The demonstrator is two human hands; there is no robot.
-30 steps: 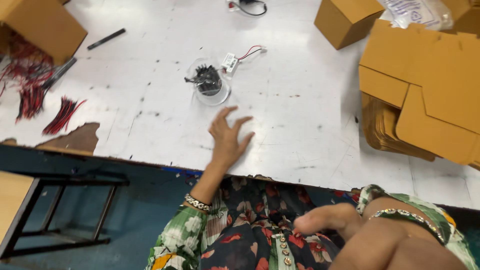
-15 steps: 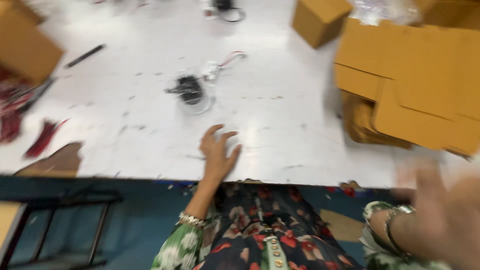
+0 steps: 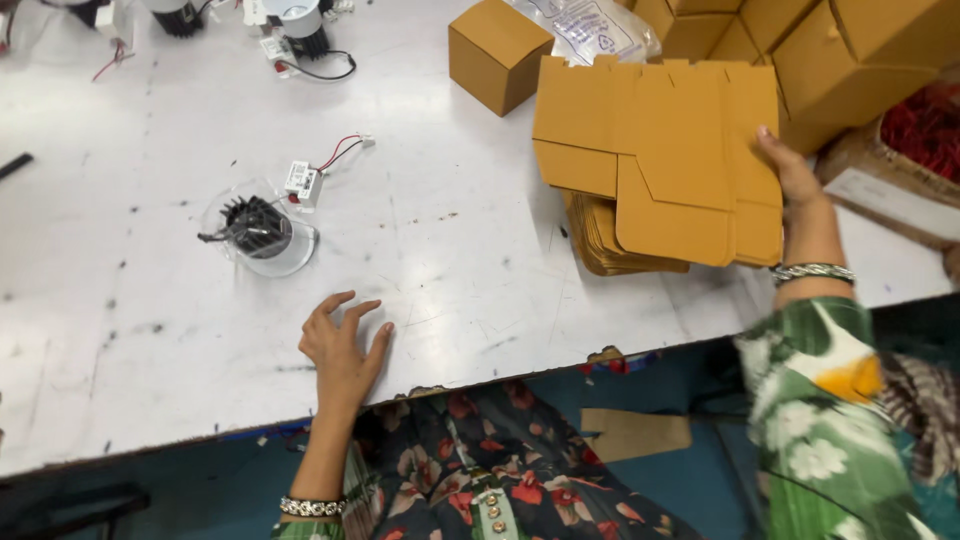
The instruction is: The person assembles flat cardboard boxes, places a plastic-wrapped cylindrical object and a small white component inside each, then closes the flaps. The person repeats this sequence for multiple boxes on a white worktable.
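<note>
Flattened cardboard box blanks point(image 3: 660, 150), tan and die-cut, lay in a fanned stack on the right part of the counter point(image 3: 150, 330), and the topmost blank was held at its right edge by the right hand point(image 3: 785, 170), whose fingers curled over the cardboard in a grasp. The counter itself was a wide white surface, scuffed and speckled with dark marks, its near edge chipped just in front of the person's floral dress point(image 3: 480, 470). Behind the blanks stood a row of assembled cardboard boxes point(image 3: 850, 50) along the far right, with a single small closed box point(image 3: 497, 55) standing apart to their left and a clear plastic bag point(image 3: 590, 28) touching it from behind. A tray of red wires point(image 3: 925, 125) sat at the far right edge.

Left of centre on the counter rested a downlight fixture point(image 3: 258, 232): a black finned heat sink set in a clear round rim, joined to a small white driver block point(image 3: 300, 182) with thin red and black leads point(image 3: 340, 152). More fixtures of the same kind point(image 3: 300, 25) sat at the far edge.

The left hand point(image 3: 345, 345) lay near the counter's front edge, fingers spread and slightly arched, empty, its fingertips touching the surface, near the downlight fixture but apart from it. Each wrist carried a beaded bracelet point(image 3: 812, 272).
</note>
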